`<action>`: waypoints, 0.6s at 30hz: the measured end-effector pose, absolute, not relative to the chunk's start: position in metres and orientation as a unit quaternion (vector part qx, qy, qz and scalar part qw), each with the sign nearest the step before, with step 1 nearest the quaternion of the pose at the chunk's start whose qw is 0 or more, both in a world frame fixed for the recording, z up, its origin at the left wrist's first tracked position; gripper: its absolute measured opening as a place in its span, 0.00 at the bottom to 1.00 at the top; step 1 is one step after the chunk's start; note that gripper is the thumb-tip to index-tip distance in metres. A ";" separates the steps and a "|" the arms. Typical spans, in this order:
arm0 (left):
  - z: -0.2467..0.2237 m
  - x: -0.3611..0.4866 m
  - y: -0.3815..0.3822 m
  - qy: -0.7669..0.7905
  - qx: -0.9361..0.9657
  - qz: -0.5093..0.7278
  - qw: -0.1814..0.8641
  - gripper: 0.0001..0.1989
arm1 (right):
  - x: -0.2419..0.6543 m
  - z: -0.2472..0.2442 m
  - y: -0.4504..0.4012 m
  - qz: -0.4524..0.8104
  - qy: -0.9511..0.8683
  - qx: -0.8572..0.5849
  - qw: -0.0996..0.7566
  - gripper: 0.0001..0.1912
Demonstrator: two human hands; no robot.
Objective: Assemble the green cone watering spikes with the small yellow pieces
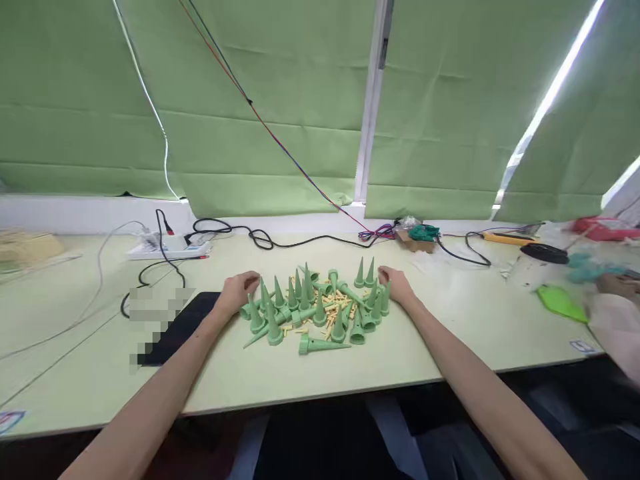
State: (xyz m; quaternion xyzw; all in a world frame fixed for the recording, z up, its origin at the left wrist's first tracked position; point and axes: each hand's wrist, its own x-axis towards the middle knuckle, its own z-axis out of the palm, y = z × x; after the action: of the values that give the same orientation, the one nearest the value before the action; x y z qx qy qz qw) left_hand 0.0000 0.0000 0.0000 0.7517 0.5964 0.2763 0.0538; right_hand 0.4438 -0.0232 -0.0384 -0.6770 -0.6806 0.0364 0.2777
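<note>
Between my two hands lies a loose pile of green plastic spikes (274, 328), cone-shaped with wide collars. Several stand point up, others lie on their sides. Small pale yellow pieces (327, 319) are scattered among them. At the pile's left edge rests my left hand (239, 292), its fingers loosely bent next to the outer spikes, with nothing visible in it. My right hand (396, 283) is by the right edge, fingers apart and close to the standing spikes; its fingertips are partly hidden. One spike (324, 345) lies flat at the front.
A black flat panel (187, 327) lies beside my left forearm. Behind it are a white power strip (167, 248) and black cables (265, 239). At the right are a small cardboard box (415, 241), a black-lidded white container (540, 265), a bright green piece (563, 303) and another person's blurred sleeve (617, 330).
</note>
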 end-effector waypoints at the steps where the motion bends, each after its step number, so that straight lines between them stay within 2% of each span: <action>1: 0.001 0.000 0.000 0.596 0.748 0.286 0.057 0.23 | 0.444 -0.038 -0.023 0.037 -0.680 -0.677 0.278 0.19; 6: 0.016 0.010 0.009 0.563 0.763 0.307 0.073 0.24 | 0.442 -0.036 -0.024 0.042 -0.676 -0.673 0.297 0.18; 9: 0.035 0.030 0.024 0.511 0.811 0.270 0.091 0.24 | 0.440 -0.037 -0.026 0.045 -0.670 -0.669 0.318 0.17; 12: 0.049 0.056 0.037 0.458 0.851 0.203 0.159 0.27 | 0.442 -0.034 -0.024 0.049 -0.657 -0.667 0.348 0.15; 18: 0.050 0.096 0.045 0.377 0.882 0.131 0.250 0.23 | 0.443 0.016 -0.002 0.022 -0.603 -0.657 0.452 0.15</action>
State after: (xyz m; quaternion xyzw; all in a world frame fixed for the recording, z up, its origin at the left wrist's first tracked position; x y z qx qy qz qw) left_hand 0.0959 0.0449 0.0496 0.8822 0.3765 0.1312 0.2504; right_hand 0.4426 -0.0020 0.0155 -0.6570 -0.6030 0.0218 0.4519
